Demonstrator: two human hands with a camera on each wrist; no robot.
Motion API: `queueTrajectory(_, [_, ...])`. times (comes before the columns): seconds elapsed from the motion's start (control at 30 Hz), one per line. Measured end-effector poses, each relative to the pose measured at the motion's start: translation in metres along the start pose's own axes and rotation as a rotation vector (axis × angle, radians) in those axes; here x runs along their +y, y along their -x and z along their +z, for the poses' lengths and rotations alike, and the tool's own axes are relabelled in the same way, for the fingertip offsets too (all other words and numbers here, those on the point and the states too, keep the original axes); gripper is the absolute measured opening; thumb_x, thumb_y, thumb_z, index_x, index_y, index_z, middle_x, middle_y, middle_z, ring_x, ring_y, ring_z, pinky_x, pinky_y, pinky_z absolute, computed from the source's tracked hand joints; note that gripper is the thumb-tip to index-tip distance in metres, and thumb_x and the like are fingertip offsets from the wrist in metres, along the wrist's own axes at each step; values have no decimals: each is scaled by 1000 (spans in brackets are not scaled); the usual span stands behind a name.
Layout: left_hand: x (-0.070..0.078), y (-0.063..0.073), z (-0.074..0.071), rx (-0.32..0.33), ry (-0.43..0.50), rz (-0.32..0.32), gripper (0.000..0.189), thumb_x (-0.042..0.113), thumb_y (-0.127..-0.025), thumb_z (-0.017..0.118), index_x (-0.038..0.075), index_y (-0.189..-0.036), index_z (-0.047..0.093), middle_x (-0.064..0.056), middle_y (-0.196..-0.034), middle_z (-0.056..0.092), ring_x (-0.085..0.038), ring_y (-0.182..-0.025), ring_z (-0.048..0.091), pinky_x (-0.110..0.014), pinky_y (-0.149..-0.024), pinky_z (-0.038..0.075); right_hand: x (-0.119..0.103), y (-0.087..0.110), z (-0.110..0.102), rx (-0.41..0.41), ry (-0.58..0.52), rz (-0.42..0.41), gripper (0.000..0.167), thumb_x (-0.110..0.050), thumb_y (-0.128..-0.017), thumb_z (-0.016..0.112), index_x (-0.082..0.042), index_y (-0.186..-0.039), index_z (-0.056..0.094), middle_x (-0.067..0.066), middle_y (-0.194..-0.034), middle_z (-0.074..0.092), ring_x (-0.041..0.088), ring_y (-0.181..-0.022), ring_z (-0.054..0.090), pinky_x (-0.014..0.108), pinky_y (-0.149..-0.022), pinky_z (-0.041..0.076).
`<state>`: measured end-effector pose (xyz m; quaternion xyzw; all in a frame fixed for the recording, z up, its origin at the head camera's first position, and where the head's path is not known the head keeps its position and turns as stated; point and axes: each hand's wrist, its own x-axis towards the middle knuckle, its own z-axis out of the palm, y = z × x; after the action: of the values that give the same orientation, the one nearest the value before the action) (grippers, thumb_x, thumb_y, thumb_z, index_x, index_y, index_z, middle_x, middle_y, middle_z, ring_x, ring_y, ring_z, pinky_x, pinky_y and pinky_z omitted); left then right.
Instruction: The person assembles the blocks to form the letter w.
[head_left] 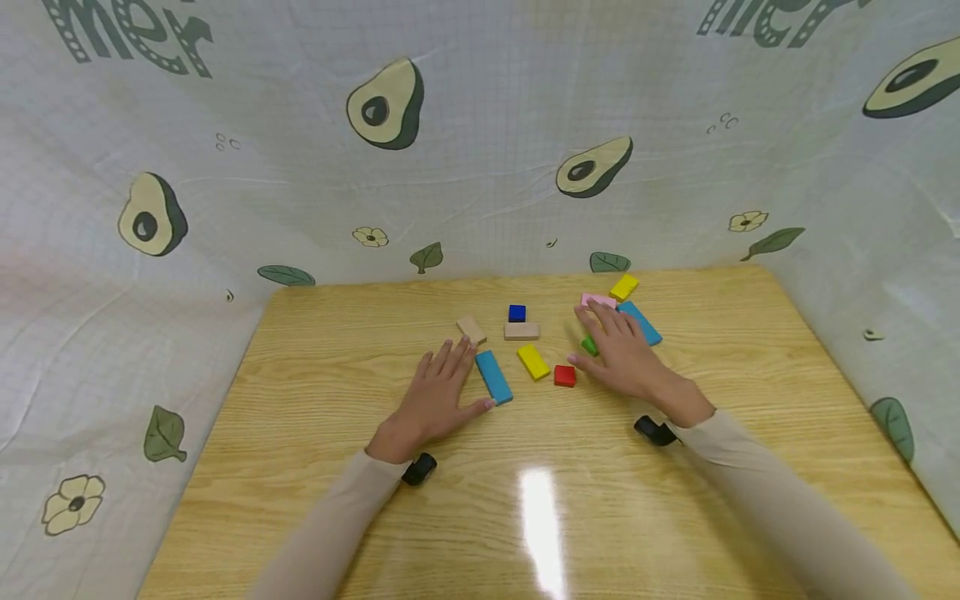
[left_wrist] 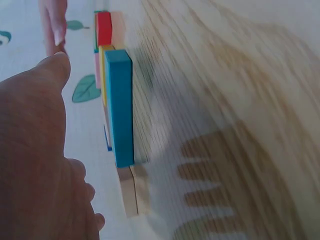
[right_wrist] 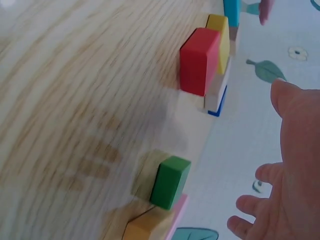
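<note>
My left hand (head_left: 437, 398) hovers palm down, fingers straight and spread, just left of a light-blue block (head_left: 494, 377). Its fingertips are near a plain wooden block (head_left: 471, 329). The right hand (head_left: 621, 354) is spread likewise above the table, holding nothing. Under and around it lie a green block (head_left: 590, 345), a pink block (head_left: 597, 300) and another light-blue block (head_left: 641, 324). An orange-tan block (right_wrist: 145, 225) shows in the right wrist view. Between the hands lie a yellow block (head_left: 533, 362), a red block (head_left: 565, 376), a second wooden block (head_left: 521, 332) and a dark-blue block (head_left: 517, 313).
The blocks lie on a wooden table (head_left: 337, 350), with another yellow block (head_left: 624, 287) near its back edge. A cloth printed with avocados (head_left: 386, 104) hangs behind and at the sides. Black wrist devices (head_left: 655, 431) sit below both wrists.
</note>
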<state>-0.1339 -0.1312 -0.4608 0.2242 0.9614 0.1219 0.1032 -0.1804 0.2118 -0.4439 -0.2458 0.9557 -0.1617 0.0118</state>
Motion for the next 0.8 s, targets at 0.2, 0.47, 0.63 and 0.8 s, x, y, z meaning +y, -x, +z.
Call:
queueTrajectory(0.2, [9, -2, 4, 23, 12, 25, 95, 64, -104, 51, 10, -172, 13, -11, -179, 6, -36, -164, 6, -59, -130, 8, -12, -10, 6, 8, 9, -33, 83, -40, -106, 64, -1, -167, 24, 29, -172, 19, 50, -156, 20, 69, -125, 11])
queueTrajectory(0.47, [19, -3, 3, -17, -1, 20, 94, 66, -105, 49, 11, -171, 13, -8, -179, 5, -35, -164, 4, -58, -131, 7, -28, -25, 13, -31, -16, -53, 83, -43, -106, 62, -4, -169, 23, 24, -174, 17, 48, -158, 18, 67, -126, 9])
queueTrajectory(0.63, [19, -4, 7, -24, -11, 25, 93, 65, -105, 48, 10, -171, 13, -9, -179, 5, -36, -164, 4, -59, -130, 9, -40, -34, 15, -38, 4, -78, 81, -43, -106, 61, -4, -168, 26, 24, -173, 20, 46, -158, 20, 66, -127, 12])
queueTrajectory(0.8, [19, -5, 11, -30, -56, 16, 92, 68, -106, 44, 13, -172, 11, -8, -179, 4, -34, -164, 4, -57, -131, 10, -50, -43, 20, -46, 2, -111, 80, -42, -107, 62, -3, -168, 27, 24, -172, 23, 46, -158, 22, 66, -127, 14])
